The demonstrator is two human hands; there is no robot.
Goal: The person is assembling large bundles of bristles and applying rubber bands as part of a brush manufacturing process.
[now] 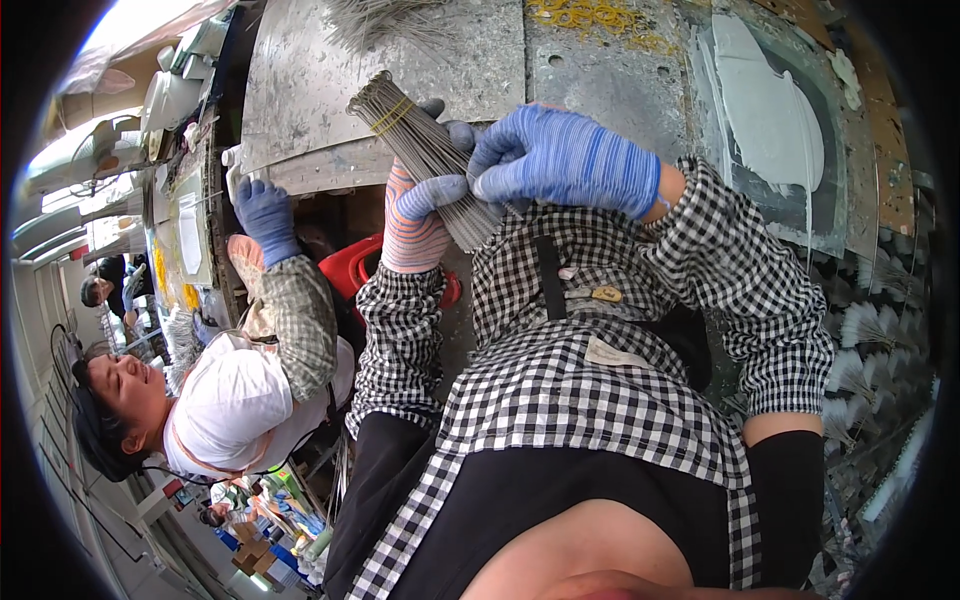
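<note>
A bundle of thin grey metal wires (425, 140) with looped ends lies slantwise in my left hand (432, 200), which wears a striped glove and is closed round it. Near the looped end a yellow rubber band (390, 115) circles the wires. My right hand (570, 160), in a blue striped glove, is at the bundle's right side, its thumb and fingers pinched together against the wires. What sits between those fingertips is hidden. The lower wire ends spread slightly above my checked apron (600, 380).
Loose wires (385, 22) and yellow rubber bands (590, 15) lie on the far side of the metal-topped table (450, 60). White paste (765, 110) covers a board at right. A co-worker (240, 400) sits close on my left, by a red stool (350, 265). Several wire bundles (870, 330) stand at lower right.
</note>
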